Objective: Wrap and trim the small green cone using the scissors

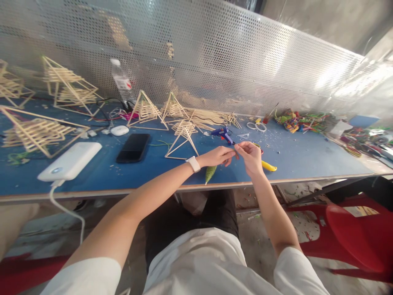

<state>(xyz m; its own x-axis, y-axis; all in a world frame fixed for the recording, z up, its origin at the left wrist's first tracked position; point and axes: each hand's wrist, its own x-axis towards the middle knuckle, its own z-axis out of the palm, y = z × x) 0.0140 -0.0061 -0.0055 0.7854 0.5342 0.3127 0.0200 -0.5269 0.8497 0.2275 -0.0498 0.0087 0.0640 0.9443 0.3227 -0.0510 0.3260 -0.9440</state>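
Observation:
My left hand [218, 156] and my right hand [251, 155] meet over the front edge of the blue table [307, 157]. Both pinch a small thin thing between their fingertips; it is too small to name. A white watch [193, 164] is on my left wrist. A green fuzzy piece [210, 173] lies just below my left hand. A yellow curved piece [269, 166] lies right of my right hand. A blue glue gun [223, 133] rests just beyond the hands.
Several stick pyramids [181, 138] stand across the table's left and middle. A black phone [133, 147], a white power bank [70, 161] with a cable and a water bottle [122, 83] are left. Colourful scraps [299, 121] lie far right. A red chair [356, 233] stands at right.

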